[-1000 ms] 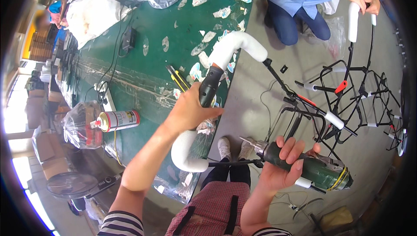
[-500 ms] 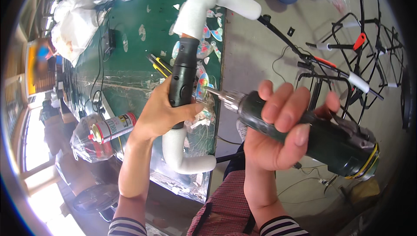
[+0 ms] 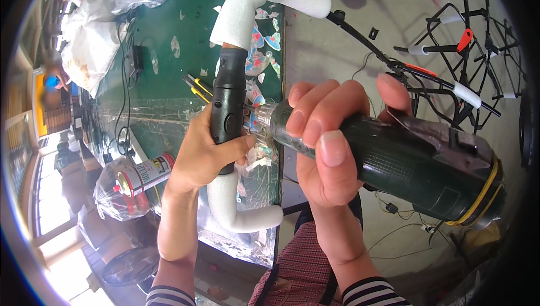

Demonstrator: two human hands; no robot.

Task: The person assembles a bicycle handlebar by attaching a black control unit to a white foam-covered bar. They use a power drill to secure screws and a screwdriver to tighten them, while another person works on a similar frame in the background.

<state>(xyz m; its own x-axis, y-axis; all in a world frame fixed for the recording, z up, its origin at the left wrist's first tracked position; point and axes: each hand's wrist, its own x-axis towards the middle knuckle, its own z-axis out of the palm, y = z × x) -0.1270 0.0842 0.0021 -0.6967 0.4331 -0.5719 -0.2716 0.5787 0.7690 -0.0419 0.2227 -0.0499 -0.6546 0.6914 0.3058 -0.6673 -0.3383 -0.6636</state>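
Note:
My left hand is wrapped round a black plastic sleeve in the middle of a bent handlebar. White foam covers the bar at both ends, one foam grip beyond the sleeve and another foam grip nearer me. In my right hand is a dark green electric screwdriver, fingers closed round its body, with a yellow band at its rear end. Its bit points left and meets the sleeve's right side; whether it sits in a screw cannot be told.
The green table carries scattered stickers, yellow-black cutters, cables and white plastic bags. A spray can lies at the left edge. Black tube frames stand on the floor at right; a fan is lower left.
The screwdriver has moved left and its bit has come up to the black sleeve. The handlebar and my left hand have shifted slightly left in the view.

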